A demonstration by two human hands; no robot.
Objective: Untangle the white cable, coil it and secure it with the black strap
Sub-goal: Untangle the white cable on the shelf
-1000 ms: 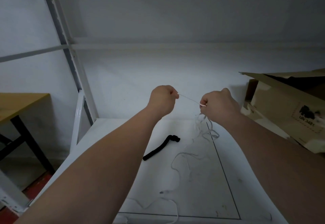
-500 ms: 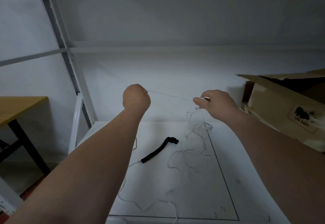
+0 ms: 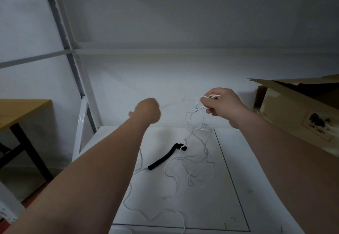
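A thin white cable (image 3: 197, 160) lies in loose tangled loops on the white shelf surface (image 3: 236, 188). More of it hangs from my right hand (image 3: 220, 104), which is raised above the shelf and pinches a small bunch of loops. My left hand (image 3: 147, 110) is a blurred fist held up to the left; a faint strand runs from it toward the right hand. The black strap (image 3: 166, 157) lies flat on the shelf between my forearms, with a cable strand crossing its far end.
An open cardboard box (image 3: 297, 112) lies on its side at the right of the shelf. White shelf uprights (image 3: 73, 72) stand at the left. A wooden table with black legs (image 3: 18, 110) is beyond the left edge. A white wall closes the back.
My left hand swung left and has come part-way back toward the right hand. My right hand rose a little and now holds several small loops instead of a single strand.
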